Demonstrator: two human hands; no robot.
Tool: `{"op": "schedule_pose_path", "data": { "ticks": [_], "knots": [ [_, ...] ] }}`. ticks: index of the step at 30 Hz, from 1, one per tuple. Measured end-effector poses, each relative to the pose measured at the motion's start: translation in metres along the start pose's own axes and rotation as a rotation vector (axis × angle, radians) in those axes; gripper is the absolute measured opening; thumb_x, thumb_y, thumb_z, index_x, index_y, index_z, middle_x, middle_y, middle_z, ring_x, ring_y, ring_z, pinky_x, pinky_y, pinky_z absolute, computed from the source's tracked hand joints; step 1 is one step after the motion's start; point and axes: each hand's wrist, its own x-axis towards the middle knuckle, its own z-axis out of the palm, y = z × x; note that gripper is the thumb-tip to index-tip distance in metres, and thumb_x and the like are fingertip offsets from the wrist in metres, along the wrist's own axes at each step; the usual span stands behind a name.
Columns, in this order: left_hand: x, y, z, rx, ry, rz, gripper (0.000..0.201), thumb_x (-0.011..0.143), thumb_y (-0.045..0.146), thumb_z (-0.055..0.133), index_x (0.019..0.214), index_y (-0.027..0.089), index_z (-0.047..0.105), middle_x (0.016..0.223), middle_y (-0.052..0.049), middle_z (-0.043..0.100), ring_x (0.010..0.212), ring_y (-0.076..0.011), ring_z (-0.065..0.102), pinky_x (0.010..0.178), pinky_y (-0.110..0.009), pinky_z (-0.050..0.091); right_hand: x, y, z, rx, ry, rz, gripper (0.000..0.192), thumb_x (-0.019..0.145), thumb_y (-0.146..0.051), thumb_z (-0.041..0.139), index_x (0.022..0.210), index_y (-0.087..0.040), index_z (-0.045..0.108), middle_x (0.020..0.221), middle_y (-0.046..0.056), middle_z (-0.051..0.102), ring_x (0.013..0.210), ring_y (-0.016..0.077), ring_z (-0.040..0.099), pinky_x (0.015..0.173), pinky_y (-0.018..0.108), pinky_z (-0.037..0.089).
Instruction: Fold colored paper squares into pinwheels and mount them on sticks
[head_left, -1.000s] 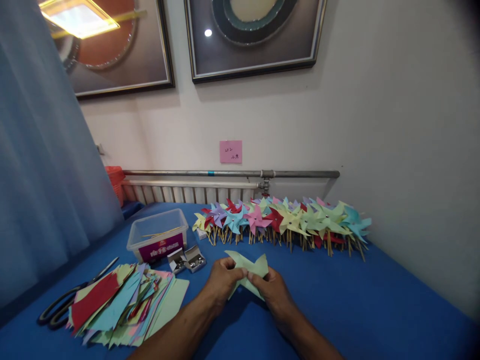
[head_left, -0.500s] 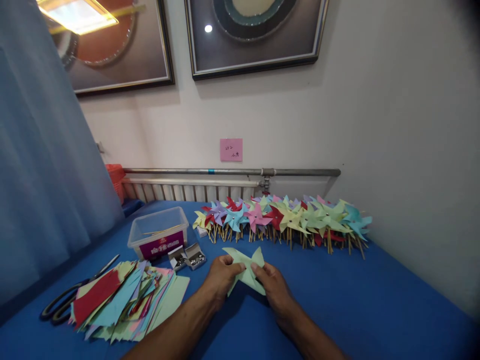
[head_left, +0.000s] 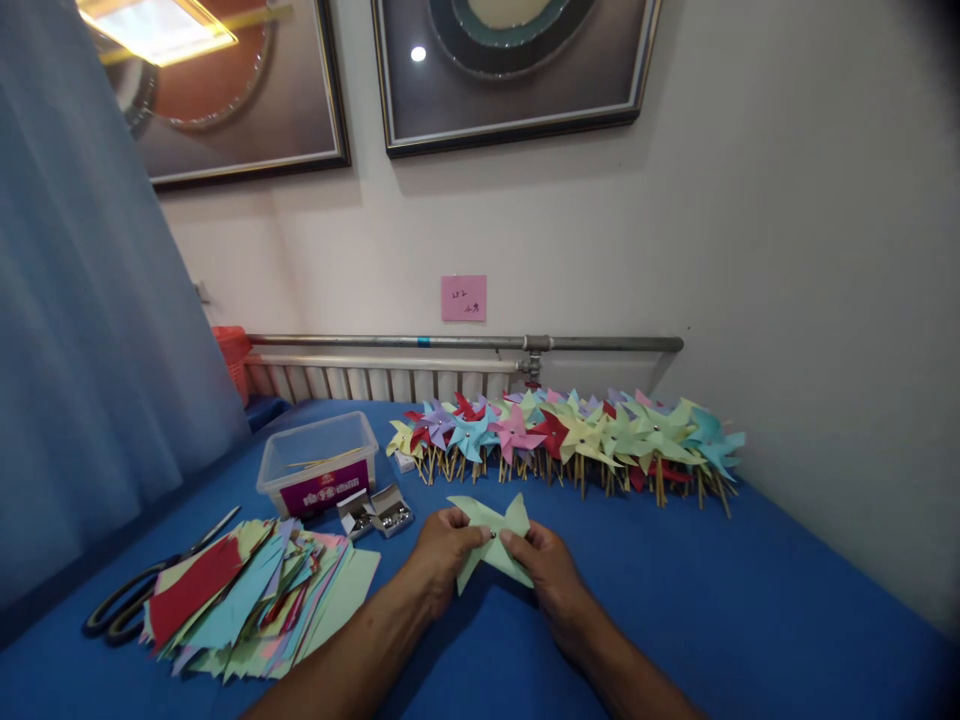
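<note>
Both hands hold a pale green paper pinwheel (head_left: pixel 495 560) above the blue table, in the middle of the view. My left hand (head_left: pixel 444 555) grips its left side, thumb on the front near the centre. On the right side, my right hand (head_left: pixel 553 572) pinches the paper the same way. A small metal pin head (head_left: pixel 493 535) shows at the pinwheel's centre between the two thumbs. Behind the pinwheel the fingers are mostly hidden. No stick shows beneath it.
Several finished pinwheels (head_left: pixel 585 440) on sticks lie along the back. To the left are a clear plastic box (head_left: pixel 319 465) with thin sticks, small open boxes of pins (head_left: pixel 391 512), a stack of cut coloured paper (head_left: pixel 262 600) and black-handled scissors (head_left: pixel 150 585). A blue curtain (head_left: pixel 97 300) hangs far left.
My thumbs have parted slightly, and the pin head at the pinwheel's centre now shows more clearly. Both hands still hold the pinwheel in nearly the same place.
</note>
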Motion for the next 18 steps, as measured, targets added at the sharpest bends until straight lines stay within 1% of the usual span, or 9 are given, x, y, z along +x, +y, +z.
{"op": "schedule_pose_path", "data": {
  "ticks": [3,6,7,9,11,13,15,17,18],
  "knots": [
    [-0.001,-0.001,0.001,0.007,-0.024,-0.013,0.033,0.048,0.025,0.084,0.071,0.012,0.065,0.06,-0.003,0.066,0.051,-0.0144,0.057,0.055,-0.028,0.043,0.006,0.008,-0.003,0.0,0.009,-0.01,0.056,0.058,-0.054,0.086,0.096,-0.016,0.072,0.084,0.008,0.078,0.075,0.0264,0.07,0.062,0.032,0.051],
    [-0.001,-0.002,0.001,0.004,-0.024,-0.023,0.032,0.051,0.029,0.083,0.07,0.013,0.063,0.06,-0.002,0.064,0.05,-0.0128,0.054,0.054,-0.026,0.041,0.006,0.008,-0.003,0.023,0.052,0.002,0.055,0.056,-0.049,0.088,0.097,-0.016,0.073,0.083,0.007,0.078,0.073,0.0264,0.07,0.061,0.032,0.051],
    [0.0,-0.001,0.0,0.008,0.002,-0.012,0.031,0.054,0.032,0.083,0.071,0.014,0.063,0.06,-0.002,0.062,0.051,-0.0127,0.054,0.054,-0.026,0.041,0.004,0.006,-0.002,0.039,0.06,0.011,0.053,0.058,-0.047,0.087,0.097,-0.016,0.073,0.081,0.007,0.078,0.071,0.0257,0.07,0.061,0.032,0.052],
    [0.002,0.003,-0.004,0.033,0.109,0.051,0.029,0.063,0.036,0.079,0.075,0.015,0.062,0.062,-0.001,0.062,0.055,-0.0131,0.054,0.056,-0.027,0.042,0.001,0.001,-0.001,0.078,0.06,0.027,0.047,0.062,-0.044,0.086,0.097,-0.016,0.073,0.077,0.006,0.077,0.066,0.0232,0.068,0.062,0.031,0.052],
    [0.002,0.014,-0.006,0.073,0.234,0.163,0.024,0.073,0.038,0.073,0.078,0.017,0.063,0.07,-0.003,0.065,0.061,-0.0139,0.056,0.06,-0.027,0.044,-0.002,-0.003,-0.001,0.098,0.056,0.032,0.042,0.065,-0.041,0.085,0.097,-0.016,0.073,0.072,0.004,0.076,0.06,0.0206,0.066,0.06,0.03,0.051],
    [-0.008,0.03,-0.004,0.132,0.291,0.295,0.021,0.08,0.038,0.066,0.072,0.019,0.061,0.072,-0.003,0.065,0.063,-0.0145,0.056,0.062,-0.028,0.045,-0.001,-0.003,-0.002,0.101,0.071,0.021,0.039,0.066,-0.039,0.084,0.095,-0.016,0.073,0.07,0.003,0.075,0.058,0.0196,0.065,0.059,0.029,0.05],
    [-0.033,0.046,0.001,0.234,0.244,0.446,0.029,0.085,0.039,0.06,0.063,0.021,0.058,0.065,-0.003,0.06,0.06,-0.0149,0.055,0.061,-0.028,0.045,0.004,0.001,-0.004,0.107,0.097,0.014,0.037,0.065,-0.039,0.083,0.093,-0.017,0.073,0.071,0.003,0.076,0.06,0.0204,0.067,0.06,0.03,0.052],
    [-0.069,0.057,0.008,0.465,0.182,0.707,0.027,0.09,0.038,0.055,0.07,0.023,0.062,0.068,-0.003,0.062,0.066,-0.0173,0.058,0.064,-0.029,0.048,0.009,0.006,-0.006,0.118,0.122,0.018,0.037,0.062,-0.038,0.083,0.09,-0.017,0.073,0.071,0.003,0.076,0.063,0.0223,0.068,0.061,0.031,0.053],
    [-0.087,0.058,0.01,0.595,0.149,0.888,0.023,0.09,0.038,0.056,0.073,0.023,0.064,0.071,-0.004,0.065,0.069,-0.0186,0.06,0.067,-0.031,0.05,0.011,0.009,-0.007,0.114,0.125,0.019,0.036,0.06,-0.038,0.084,0.089,-0.017,0.073,0.072,0.003,0.077,0.064,0.0231,0.069,0.061,0.031,0.054]
  ]
}}
